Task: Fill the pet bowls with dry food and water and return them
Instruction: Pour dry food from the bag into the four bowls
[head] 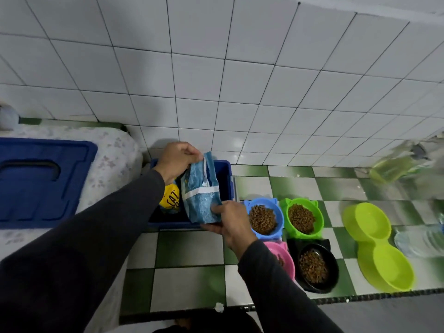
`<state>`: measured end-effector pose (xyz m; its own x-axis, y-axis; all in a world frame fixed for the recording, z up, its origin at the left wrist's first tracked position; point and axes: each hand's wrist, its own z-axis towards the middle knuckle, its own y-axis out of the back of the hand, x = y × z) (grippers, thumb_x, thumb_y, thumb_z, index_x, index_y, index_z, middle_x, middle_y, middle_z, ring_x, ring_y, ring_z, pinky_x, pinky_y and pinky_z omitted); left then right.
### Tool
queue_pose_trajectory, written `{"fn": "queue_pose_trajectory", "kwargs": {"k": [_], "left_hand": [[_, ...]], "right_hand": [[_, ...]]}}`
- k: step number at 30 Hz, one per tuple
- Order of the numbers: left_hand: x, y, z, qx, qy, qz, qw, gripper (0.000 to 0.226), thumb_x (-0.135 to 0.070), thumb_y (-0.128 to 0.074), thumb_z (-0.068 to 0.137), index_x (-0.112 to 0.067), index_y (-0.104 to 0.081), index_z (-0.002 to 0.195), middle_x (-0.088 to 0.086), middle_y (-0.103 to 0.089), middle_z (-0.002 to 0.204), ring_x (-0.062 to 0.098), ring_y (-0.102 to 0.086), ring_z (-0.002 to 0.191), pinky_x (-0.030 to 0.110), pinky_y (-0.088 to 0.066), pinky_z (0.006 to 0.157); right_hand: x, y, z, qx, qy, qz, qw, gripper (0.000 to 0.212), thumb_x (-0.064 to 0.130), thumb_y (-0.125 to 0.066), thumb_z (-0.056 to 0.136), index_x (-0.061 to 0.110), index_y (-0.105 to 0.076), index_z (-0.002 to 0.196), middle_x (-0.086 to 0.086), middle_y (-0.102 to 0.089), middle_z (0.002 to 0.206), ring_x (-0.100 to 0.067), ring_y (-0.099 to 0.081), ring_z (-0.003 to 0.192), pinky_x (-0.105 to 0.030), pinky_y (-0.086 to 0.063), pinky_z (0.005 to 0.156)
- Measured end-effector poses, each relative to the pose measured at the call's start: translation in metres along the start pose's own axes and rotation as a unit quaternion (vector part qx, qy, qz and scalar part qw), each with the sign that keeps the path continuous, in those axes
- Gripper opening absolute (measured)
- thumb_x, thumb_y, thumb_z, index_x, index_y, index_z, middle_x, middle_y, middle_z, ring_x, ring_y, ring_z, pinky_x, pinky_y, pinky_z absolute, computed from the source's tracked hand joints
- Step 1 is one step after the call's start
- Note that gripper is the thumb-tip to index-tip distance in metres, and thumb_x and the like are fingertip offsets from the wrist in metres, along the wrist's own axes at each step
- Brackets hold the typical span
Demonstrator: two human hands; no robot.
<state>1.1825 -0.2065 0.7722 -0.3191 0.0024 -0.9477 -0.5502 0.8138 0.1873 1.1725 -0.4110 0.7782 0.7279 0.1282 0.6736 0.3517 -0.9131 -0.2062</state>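
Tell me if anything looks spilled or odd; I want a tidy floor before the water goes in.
Little stands out. A small white scrap lies on the floor tiles near the front edge, away from the bowls. No kibble shows outside them. Both hands hold the blue food bag over the blue bin.

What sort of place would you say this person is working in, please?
Probably a tiled utility or wash area at home used for feeding pets: white wall tiles, a green-and-white checked floor, and kibble-filled bowls such as the blue bowl beside a blue storage bin.
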Motion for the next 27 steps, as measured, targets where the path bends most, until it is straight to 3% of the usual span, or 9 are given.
{"fn": "queue_pose_trajectory", "kwargs": {"k": [6, 10, 13, 16, 18, 20, 24, 27], "left_hand": [[0.022, 0.002, 0.01, 0.05, 0.009, 0.071, 0.996, 0.024, 0.0, -0.075, 0.089, -0.022, -0.073, 0.096, 0.004, -0.071, 0.11, 0.016, -0.065, 0.105, 0.024, -0.052, 0.088], [0.03, 0.0, 0.012, 0.039, -0.004, 0.13, 0.991, 0.028, 0.003, -0.076, 0.087, -0.017, -0.072, 0.107, 0.004, -0.067, 0.11, 0.012, -0.061, 0.099, 0.017, -0.048, 0.079], [0.036, -0.004, 0.009, 0.032, -0.016, 0.162, 0.986, 0.033, 0.008, -0.075, 0.086, -0.01, -0.07, 0.113, 0.005, -0.067, 0.106, 0.016, -0.062, 0.098, 0.023, -0.053, 0.087], [0.041, -0.006, 0.004, 0.033, -0.026, 0.169, 0.985, 0.039, 0.008, -0.075, 0.086, -0.009, -0.067, 0.119, 0.003, -0.066, 0.108, 0.018, -0.066, 0.101, 0.021, -0.054, 0.081], [0.043, -0.006, 0.001, 0.025, -0.044, 0.173, 0.984, 0.045, 0.006, -0.076, 0.085, -0.014, -0.065, 0.123, 0.001, -0.062, 0.114, 0.014, -0.066, 0.101, 0.016, -0.052, 0.078], [0.044, -0.005, -0.003, 0.022, -0.059, 0.171, 0.983, 0.05, 0.004, -0.078, 0.084, -0.015, -0.06, 0.127, 0.001, -0.058, 0.122, 0.014, -0.064, 0.109, 0.021, -0.053, 0.087], [0.05, -0.001, -0.017, 0.027, -0.08, 0.199, 0.976, 0.056, 0.001, -0.077, 0.086, -0.017, -0.056, 0.134, 0.004, -0.059, 0.137, 0.012, -0.054, 0.127, 0.031, -0.046, 0.108], [0.051, 0.002, -0.027, 0.03, -0.118, 0.25, 0.961, 0.056, -0.007, -0.072, 0.092, -0.016, -0.053, 0.143, 0.005, -0.058, 0.143, 0.018, -0.053, 0.132, 0.039, -0.044, 0.114]], "right_hand": [[-0.003, -0.007, 0.015, -0.025, -0.02, -0.035, 0.999, 0.014, -0.012, -0.052, 0.09, -0.001, -0.057, 0.097, -0.026, -0.062, 0.112, -0.041, -0.067, 0.089, -0.045, -0.062, 0.061], [0.004, -0.012, 0.025, -0.016, -0.033, -0.066, 0.997, 0.016, -0.015, -0.054, 0.088, 0.001, -0.055, 0.09, -0.022, -0.061, 0.106, -0.041, -0.065, 0.09, -0.049, -0.062, 0.061], [0.007, -0.009, 0.04, -0.044, -0.006, -0.153, 0.987, 0.017, -0.008, -0.062, 0.085, 0.007, -0.056, 0.08, -0.017, -0.064, 0.098, -0.032, -0.068, 0.087, -0.051, -0.063, 0.069], [0.008, -0.008, 0.048, -0.1, 0.032, -0.313, 0.944, 0.004, 0.006, -0.06, 0.083, 0.006, -0.061, 0.079, -0.012, -0.067, 0.09, -0.031, -0.071, 0.081, -0.046, -0.064, 0.065], [0.005, -0.009, 0.052, -0.123, 0.078, -0.395, 0.907, 0.011, 0.005, -0.06, 0.079, -0.002, -0.066, 0.085, -0.012, -0.069, 0.082, -0.029, -0.07, 0.076, -0.04, -0.061, 0.058], [0.003, -0.013, 0.047, -0.122, 0.105, -0.499, 0.852, 0.019, 0.012, -0.061, 0.083, 0.001, -0.066, 0.098, -0.011, -0.068, 0.09, -0.028, -0.069, 0.085, -0.03, -0.051, 0.062], [-0.004, -0.015, 0.038, -0.103, 0.191, -0.643, 0.734, 0.035, 0.02, -0.065, 0.09, 0.009, -0.048, 0.118, -0.013, -0.061, 0.115, -0.033, -0.065, 0.103, -0.039, -0.052, 0.079], [-0.006, -0.009, 0.036, -0.1, 0.248, -0.674, 0.689, 0.04, 0.018, -0.066, 0.089, 0.011, -0.043, 0.121, -0.012, -0.054, 0.121, -0.031, -0.057, 0.111, -0.04, -0.052, 0.082]]}}
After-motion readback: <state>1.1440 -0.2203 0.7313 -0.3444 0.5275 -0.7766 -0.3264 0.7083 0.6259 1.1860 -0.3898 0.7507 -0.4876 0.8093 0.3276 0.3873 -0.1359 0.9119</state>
